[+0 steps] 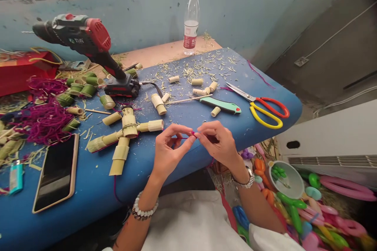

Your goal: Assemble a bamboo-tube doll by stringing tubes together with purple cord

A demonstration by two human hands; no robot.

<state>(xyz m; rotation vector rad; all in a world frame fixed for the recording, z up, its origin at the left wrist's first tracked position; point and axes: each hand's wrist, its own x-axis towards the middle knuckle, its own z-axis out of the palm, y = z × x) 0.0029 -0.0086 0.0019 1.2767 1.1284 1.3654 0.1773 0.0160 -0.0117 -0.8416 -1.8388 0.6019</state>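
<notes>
A thin magenta cord (193, 134) is seen against the blue painted tabletop (88, 192). The steel scissors (266, 113) are given one red handle and one yellow handle, and the plastic knife handle (220, 105) is coloured pale mint green.

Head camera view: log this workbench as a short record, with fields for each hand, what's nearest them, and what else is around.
Left hand: pinching a magenta cord
Right hand: pinching the same cord, fingertips close to the left hand's
Nearest: bamboo-tube figure, left of the hands
Surface: blue table, scattered with bamboo shavings
Tools: scissors, green-handled knife, cordless drill
Other: plastic bottle, smartphone
</notes>
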